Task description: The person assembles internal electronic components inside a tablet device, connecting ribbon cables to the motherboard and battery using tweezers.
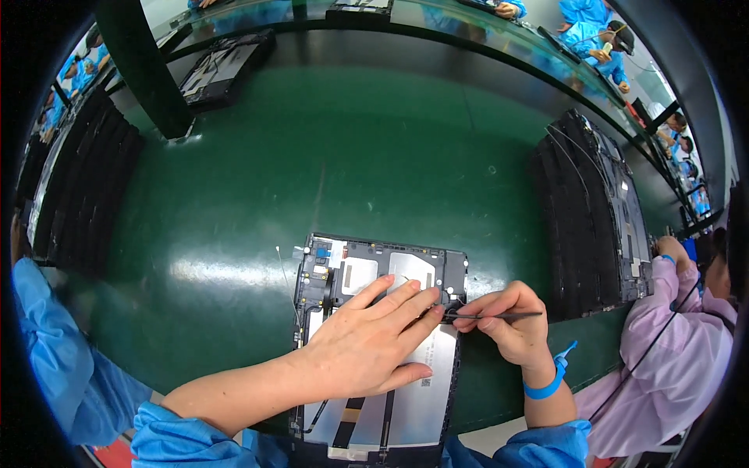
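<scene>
An opened tablet chassis [367, 269] lies flat on the green table, its dark frame, circuit parts and silver panels facing up. My left hand [370, 339] rests flat on its middle, fingers stretched toward the right edge. My right hand [507, 324] pinches a thin dark pointed tool [499, 316], held nearly level, its tip at the chassis's right edge close to my left fingertips. A blue strap [550, 382] circles my right wrist.
A stack of black tablet frames [593, 210] stands at the right, another stack [82, 187] at the left. A dark post [148, 70] rises at the back left beside a further frame [222, 70]. A person in a pink sleeve [679, 351] works at the right.
</scene>
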Tool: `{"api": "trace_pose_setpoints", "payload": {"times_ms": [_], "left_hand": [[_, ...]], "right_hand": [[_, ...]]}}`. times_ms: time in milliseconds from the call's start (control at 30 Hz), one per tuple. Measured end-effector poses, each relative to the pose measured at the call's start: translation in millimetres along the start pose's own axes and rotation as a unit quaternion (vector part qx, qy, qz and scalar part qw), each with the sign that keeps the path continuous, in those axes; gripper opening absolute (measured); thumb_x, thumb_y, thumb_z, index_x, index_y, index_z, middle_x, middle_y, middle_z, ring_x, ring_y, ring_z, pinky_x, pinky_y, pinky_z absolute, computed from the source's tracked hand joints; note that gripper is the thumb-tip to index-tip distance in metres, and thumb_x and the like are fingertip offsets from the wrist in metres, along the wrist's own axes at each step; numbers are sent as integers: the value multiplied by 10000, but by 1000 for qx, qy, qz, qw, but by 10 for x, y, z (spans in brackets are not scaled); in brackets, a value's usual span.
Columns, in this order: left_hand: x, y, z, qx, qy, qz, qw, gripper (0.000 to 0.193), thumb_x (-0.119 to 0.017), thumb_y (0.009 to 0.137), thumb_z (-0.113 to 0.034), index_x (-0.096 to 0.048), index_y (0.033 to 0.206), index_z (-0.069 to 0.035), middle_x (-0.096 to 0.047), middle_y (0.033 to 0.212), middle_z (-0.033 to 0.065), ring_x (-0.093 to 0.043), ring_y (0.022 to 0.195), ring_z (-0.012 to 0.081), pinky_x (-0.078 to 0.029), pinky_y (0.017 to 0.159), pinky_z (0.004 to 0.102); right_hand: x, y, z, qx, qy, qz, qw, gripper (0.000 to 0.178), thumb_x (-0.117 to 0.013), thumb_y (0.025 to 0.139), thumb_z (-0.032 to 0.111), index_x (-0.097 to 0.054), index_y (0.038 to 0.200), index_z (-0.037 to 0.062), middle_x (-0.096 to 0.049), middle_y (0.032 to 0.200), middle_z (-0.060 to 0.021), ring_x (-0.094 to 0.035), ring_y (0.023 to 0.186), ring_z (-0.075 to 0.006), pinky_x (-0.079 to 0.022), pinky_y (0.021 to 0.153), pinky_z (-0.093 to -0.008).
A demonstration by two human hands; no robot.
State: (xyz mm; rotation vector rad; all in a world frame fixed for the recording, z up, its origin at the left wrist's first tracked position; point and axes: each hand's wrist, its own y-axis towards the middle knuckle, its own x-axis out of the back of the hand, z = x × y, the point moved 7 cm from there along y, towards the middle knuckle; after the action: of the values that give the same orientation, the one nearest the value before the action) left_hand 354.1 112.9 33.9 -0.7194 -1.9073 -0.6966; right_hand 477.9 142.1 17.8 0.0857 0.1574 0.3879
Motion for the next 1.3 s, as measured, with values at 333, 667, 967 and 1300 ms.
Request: {"api": "trace_pose_setpoints", "payload": {"times_ms": [333,667,967,1300], "left_hand": [[16,3,10,-1,-5,-20,1000,551,-531,688,-410,-455,1065,-16,-418,1130,132,-407,1040,262,-266,896,399],[14,4,0,-3,2,-21,1000,551,-535,682,-409,-464,1056,-11,-423,1122,136,-406,1041,258,-265,897,398],[2,-5,-2,1,8,-12,1000,569,-536,681,-415,-455,1071,-9,-418,1132,134,-399,1051,259,-258,905,397],[28,12,-64,9,59,-32,998,559,-555,654,-398,-477,1045,-5,-458,1082,136,-420,1014,275,-275,882,438]], "right_hand": [[-48,-30,78,83,-176,46,980,135,-532,730,-13,-400,752,0,-562,743,-200,-584,685,-239,-494,622,-323],[-106,-35,136,125,-257,64,956,124,-554,711,-23,-434,738,-12,-574,760,-191,-589,682,-217,-495,612,-302],[-198,-53,206,139,-311,48,939,147,-594,663,-31,-475,741,4,-585,756,-143,-592,666,-212,-482,580,-272],[-260,-81,296,156,-399,-81,900,143,-611,649,-1,-499,734,20,-548,640,-92,-559,539,-203,-429,469,-262]]}}
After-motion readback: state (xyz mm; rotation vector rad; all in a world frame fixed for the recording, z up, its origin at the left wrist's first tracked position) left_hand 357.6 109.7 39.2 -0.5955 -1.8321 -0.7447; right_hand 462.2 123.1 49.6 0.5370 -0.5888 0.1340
